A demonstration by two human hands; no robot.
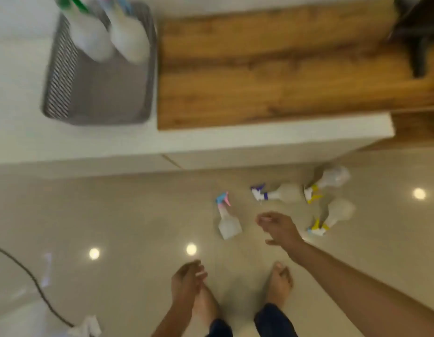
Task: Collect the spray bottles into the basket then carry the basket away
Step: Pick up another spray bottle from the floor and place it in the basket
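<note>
Head view: collecting underway, two spray bottles already stand in the basket (99,93) on the bench (235,139).
Right hand (278,227), grip loosely released and empty, reaches toward four bottles lying on the floor (138,215), nearest the pink-triggered bottle (226,220); left hand (186,280) idle, empty.

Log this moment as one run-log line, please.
basket: two bottles inside | floor: four bottles | right hand: open, reaching | left hand: empty

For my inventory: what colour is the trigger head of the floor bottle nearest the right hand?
Blue and pink, on the spray bottle; head view.
</note>
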